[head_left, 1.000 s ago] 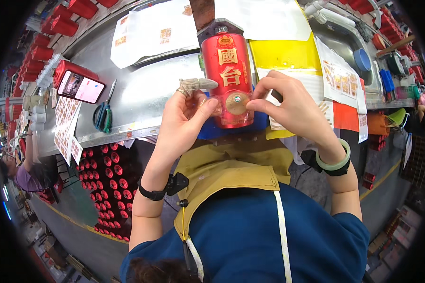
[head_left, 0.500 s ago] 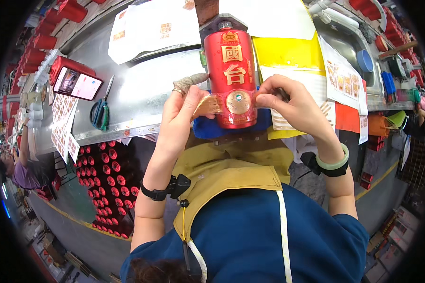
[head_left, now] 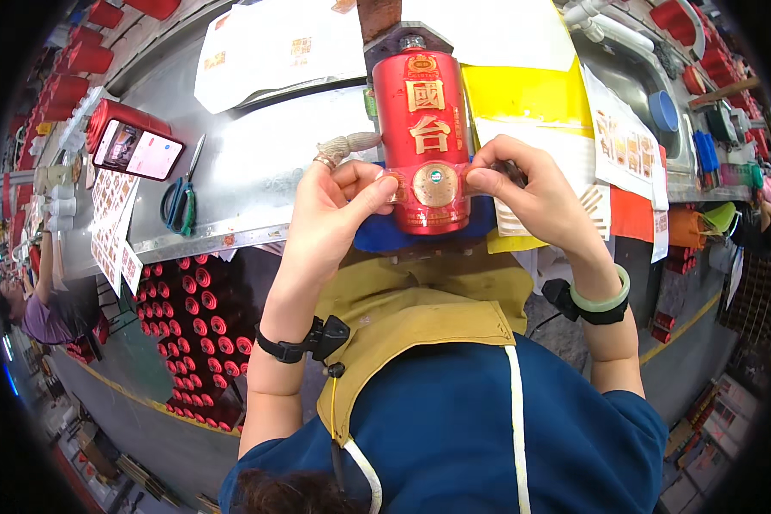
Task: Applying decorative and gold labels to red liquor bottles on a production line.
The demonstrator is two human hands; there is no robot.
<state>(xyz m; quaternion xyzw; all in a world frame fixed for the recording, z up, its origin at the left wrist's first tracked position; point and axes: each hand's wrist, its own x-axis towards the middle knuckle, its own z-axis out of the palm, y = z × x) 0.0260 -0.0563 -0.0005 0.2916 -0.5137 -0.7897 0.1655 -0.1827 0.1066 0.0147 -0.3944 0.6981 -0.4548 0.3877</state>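
Note:
A red bottle (head_left: 421, 141) with raised gold characters lies, cap end away from me, on a blue support (head_left: 385, 233). Across its lower part runs a decal strip (head_left: 435, 184) with a round gold medallion. My left hand (head_left: 338, 206) pinches the strip's left end against the bottle's side between thumb and forefinger. One of its fingers wears a greyish ribbed cover (head_left: 351, 146). On the opposite side, my right hand (head_left: 531, 188) pinches the strip's other end with thumb and forefinger; its remaining fingers curl behind.
Left on the metal table (head_left: 231, 197) are green-handled scissors (head_left: 178, 206) and a phone (head_left: 141, 150) against a red bottle. Decal sheets (head_left: 111, 223) hang over the edge. White paper (head_left: 278, 51) and a yellow sheet (head_left: 531, 98) flank the bottle; a sink (head_left: 638, 86) is at right.
My left hand has moved right, up to the bottle. The gold strip end that stuck out from its fingers now sits close to the bottle's side. My right hand has barely moved.

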